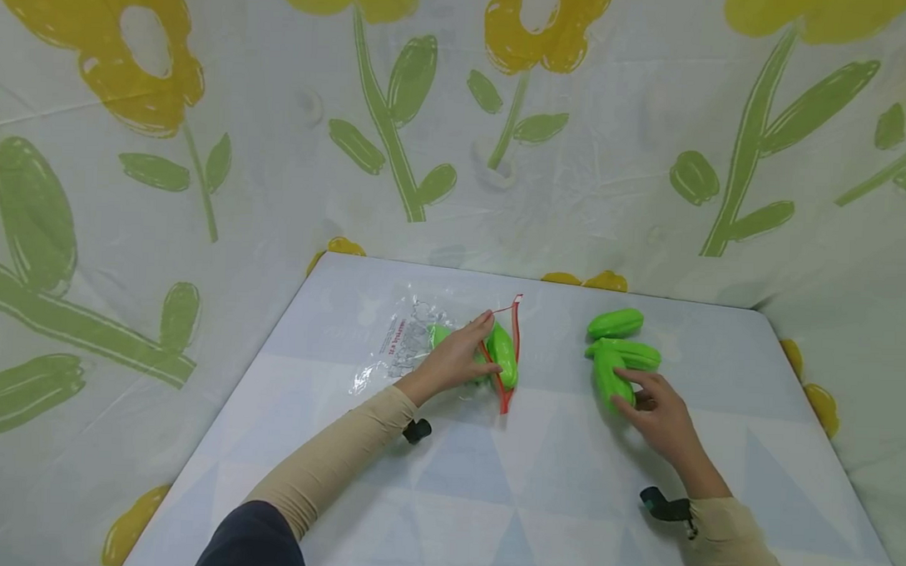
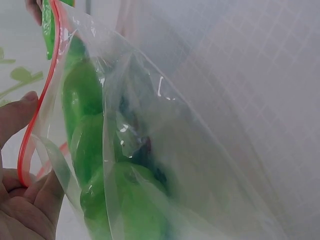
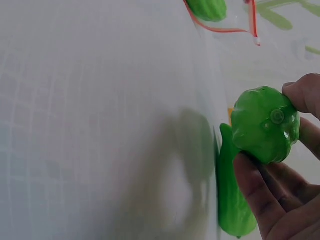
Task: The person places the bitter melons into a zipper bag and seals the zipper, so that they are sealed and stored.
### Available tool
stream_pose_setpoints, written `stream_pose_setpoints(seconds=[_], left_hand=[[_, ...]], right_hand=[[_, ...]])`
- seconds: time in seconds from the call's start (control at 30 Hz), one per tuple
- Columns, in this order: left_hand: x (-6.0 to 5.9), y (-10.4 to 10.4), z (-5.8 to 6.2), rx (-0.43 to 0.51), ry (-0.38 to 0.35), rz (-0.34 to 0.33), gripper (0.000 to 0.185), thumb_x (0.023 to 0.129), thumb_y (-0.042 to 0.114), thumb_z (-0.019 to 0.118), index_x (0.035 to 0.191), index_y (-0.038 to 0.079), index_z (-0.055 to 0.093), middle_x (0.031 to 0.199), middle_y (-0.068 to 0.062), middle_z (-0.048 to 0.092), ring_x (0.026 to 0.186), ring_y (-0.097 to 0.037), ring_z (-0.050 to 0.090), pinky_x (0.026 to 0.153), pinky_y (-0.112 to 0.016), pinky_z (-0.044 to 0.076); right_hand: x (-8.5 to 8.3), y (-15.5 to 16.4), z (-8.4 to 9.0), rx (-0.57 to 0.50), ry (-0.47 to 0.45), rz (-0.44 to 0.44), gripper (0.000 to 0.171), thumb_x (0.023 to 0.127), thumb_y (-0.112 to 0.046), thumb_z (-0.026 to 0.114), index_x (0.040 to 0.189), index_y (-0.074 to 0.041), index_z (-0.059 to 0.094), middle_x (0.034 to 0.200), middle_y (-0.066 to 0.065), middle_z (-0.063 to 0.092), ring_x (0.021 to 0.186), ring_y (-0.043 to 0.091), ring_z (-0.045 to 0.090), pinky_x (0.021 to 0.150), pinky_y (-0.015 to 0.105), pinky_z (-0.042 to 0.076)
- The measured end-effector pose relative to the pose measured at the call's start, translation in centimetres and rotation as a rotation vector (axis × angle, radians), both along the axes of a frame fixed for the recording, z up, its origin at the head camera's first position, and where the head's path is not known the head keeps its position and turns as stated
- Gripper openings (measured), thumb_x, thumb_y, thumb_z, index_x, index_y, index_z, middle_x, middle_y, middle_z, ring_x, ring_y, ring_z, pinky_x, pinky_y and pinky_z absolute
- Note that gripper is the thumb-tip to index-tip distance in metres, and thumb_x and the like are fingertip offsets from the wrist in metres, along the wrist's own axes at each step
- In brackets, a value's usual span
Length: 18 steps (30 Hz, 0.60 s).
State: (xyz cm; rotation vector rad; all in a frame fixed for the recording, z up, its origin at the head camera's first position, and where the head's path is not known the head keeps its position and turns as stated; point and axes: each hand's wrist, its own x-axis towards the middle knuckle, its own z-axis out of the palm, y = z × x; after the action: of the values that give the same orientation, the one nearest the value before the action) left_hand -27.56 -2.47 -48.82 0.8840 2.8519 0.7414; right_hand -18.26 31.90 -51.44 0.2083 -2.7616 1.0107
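A clear zip bag (image 1: 402,344) with a red rim (image 1: 512,343) lies on the table, left of centre. My left hand (image 1: 488,347) pinches the rim and holds the mouth apart, with a green toy vegetable (image 1: 504,356) sitting in the opening. In the left wrist view several green toys (image 2: 87,135) show through the plastic, beside my fingers (image 2: 30,205) and the red rim (image 2: 42,102). To the right, my right hand (image 1: 625,391) grips the end of one green toy (image 1: 609,376) (image 3: 260,120). Two more green toys (image 1: 615,323) (image 1: 636,353) lie just beyond it.
The table (image 1: 535,494) has a pale triangle-patterned cover. Flower-printed cloth walls (image 1: 203,141) close it in on the left, back and right. In the right wrist view another green toy (image 3: 230,200) lies on the surface under the held one.
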Motion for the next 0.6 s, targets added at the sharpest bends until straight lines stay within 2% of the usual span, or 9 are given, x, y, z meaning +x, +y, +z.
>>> stream_pose_setpoints(seconds=[0.6], left_hand=[[-0.1,0.0,-0.1,-0.010,0.005,-0.002,0.092,0.080,0.048,0.068,0.148,0.007,0.020,0.155,-0.003,0.012,0.139,-0.019,0.021,0.110,-0.033,0.027]], right_hand=[[-0.6,-1.7,-0.3,-0.033,-0.034,0.044,0.049,0.085,-0.038,0.066,0.129,-0.018,0.056,0.120,0.007,0.052,0.087,0.019,0.057,0.071,0.032,0.050]])
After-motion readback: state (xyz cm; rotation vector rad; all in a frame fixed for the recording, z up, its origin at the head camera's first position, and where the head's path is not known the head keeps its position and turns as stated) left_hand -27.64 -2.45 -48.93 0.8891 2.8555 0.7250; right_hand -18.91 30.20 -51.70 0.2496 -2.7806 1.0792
